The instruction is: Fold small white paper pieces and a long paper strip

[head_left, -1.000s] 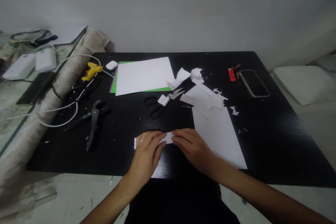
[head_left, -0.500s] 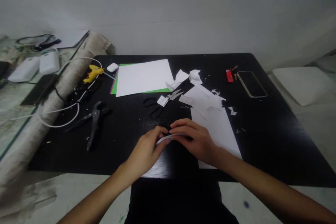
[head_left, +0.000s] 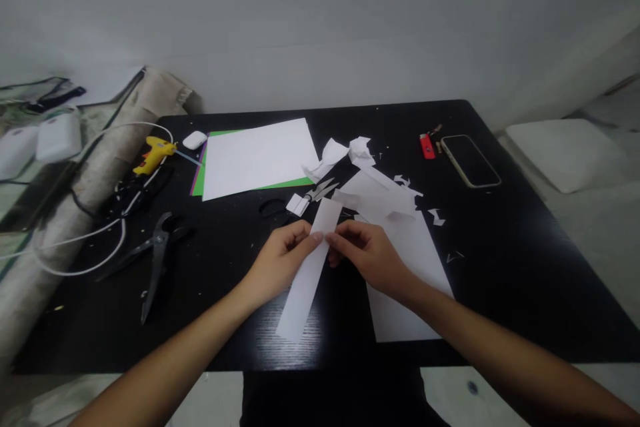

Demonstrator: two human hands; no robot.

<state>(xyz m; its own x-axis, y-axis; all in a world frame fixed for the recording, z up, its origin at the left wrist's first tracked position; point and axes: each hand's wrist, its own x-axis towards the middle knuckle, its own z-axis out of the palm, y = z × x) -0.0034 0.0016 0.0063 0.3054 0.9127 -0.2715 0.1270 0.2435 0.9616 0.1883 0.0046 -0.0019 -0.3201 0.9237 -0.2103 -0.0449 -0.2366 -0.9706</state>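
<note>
Both hands hold a long white paper strip (head_left: 306,280) above the black table (head_left: 525,260), near its front edge. My left hand (head_left: 280,260) pinches the strip's left edge about a third of the way down. My right hand (head_left: 367,255) pinches the opposite edge at the same height. The strip runs lengthwise away from me, its far end near the small scissors (head_left: 320,191) and its near end over the table's front. A white sheet (head_left: 407,267) lies under my right wrist.
Paper scraps (head_left: 373,177) lie behind the hands. White and green sheets (head_left: 257,157) lie farther back, with a white earbud case (head_left: 195,140). Black pliers (head_left: 156,253), a yellow glue gun (head_left: 150,153) and cables (head_left: 95,227) lie left. A phone (head_left: 470,160) and red lighter (head_left: 427,145) lie right.
The strip lay flat and crosswise under both hands; they lifted it and turned it lengthwise. The camera view shifted slightly.
</note>
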